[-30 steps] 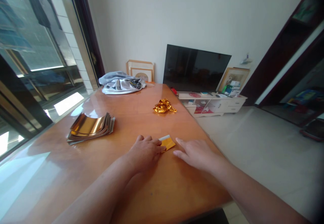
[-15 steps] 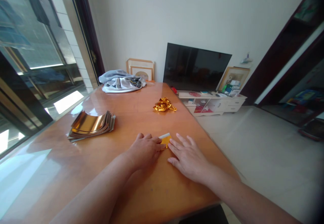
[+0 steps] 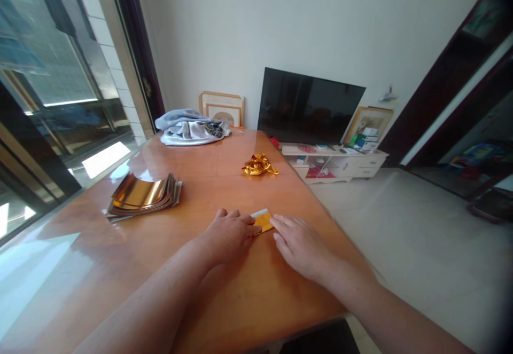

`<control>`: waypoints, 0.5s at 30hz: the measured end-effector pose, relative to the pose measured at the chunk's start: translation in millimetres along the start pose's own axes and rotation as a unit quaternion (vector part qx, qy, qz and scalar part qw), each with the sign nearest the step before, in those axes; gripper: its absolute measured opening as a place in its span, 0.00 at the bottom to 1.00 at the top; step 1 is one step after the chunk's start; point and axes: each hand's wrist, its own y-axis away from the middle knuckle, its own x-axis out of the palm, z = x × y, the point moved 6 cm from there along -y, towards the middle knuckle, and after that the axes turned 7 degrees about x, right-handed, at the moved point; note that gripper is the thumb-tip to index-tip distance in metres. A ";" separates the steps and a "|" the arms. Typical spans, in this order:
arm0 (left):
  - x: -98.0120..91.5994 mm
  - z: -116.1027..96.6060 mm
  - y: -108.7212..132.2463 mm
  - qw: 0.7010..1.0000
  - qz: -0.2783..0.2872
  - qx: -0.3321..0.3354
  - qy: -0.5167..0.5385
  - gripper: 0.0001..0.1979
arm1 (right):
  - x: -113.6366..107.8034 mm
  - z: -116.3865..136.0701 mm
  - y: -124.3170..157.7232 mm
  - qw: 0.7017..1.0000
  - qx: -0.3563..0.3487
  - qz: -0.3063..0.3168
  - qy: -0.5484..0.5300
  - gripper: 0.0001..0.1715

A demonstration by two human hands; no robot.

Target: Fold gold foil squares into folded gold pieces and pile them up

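Note:
A small folded piece of gold paper lies on the orange wooden table, partly covered by both hands. My left hand rests palm down on its left part, fingers curled over the edge and pressing it flat. My right hand lies flat beside its right edge, fingers stretched out and together, the tips touching the paper. A stack of curled gold foil sheets sits to the left. A crumpled gold foil shape lies further back.
A bundle of grey and white cloth sits at the table's far end, picture frames behind it. A dark TV stands on a low white cabinet to the right. Windows run along the left; the table's right edge drops to tiled floor.
My right hand slid left from beside the gold paper onto its right edge, then drew its fingers together. My left hand stayed pressed on the paper.

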 end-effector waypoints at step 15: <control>2.2 11.6 3.1 0.997 0.018 0.002 0.072 0.17 | 28.4 31.0 -2.5 0.994 -0.004 0.072 0.083 0.29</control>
